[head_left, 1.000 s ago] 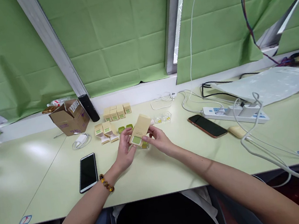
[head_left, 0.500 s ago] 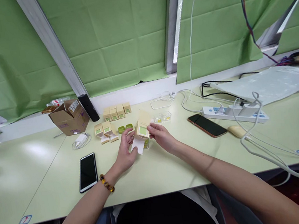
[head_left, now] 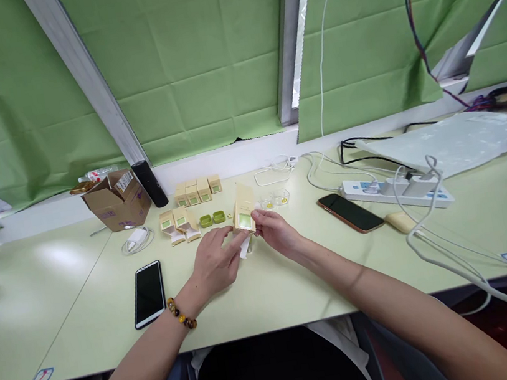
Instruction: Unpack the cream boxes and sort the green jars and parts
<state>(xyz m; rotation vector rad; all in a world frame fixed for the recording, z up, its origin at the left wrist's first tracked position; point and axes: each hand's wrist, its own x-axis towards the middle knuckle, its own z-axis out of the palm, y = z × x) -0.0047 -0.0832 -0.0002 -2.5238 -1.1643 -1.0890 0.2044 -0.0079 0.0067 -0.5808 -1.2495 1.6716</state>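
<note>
My right hand [head_left: 275, 229] pinches the right edge of a small beige cardboard box [head_left: 243, 203] with a pale green window and a raised lid flap. My left hand [head_left: 216, 259] is at the box's lower left, its fingers gripping there and the index finger across the front. A white flap [head_left: 244, 249] hangs below the box, partly hidden by my left hand. Just left of the box, two open green cases [head_left: 212, 219] sit on the table. Behind my right hand stand clear containers [head_left: 275, 199] with yellow bits inside.
Two opened beige boxes [head_left: 179, 224] lie to the left, with several closed ones [head_left: 198, 191] behind. A white-framed phone [head_left: 148, 294], a coiled charger [head_left: 137, 238] and a brown carton [head_left: 117, 201] are further left. At right are another phone [head_left: 350, 213] and a power strip [head_left: 395, 192] with cables.
My left hand has turned over and its index finger now lies on the box front. The white flap is more covered. The green cases show more fully.
</note>
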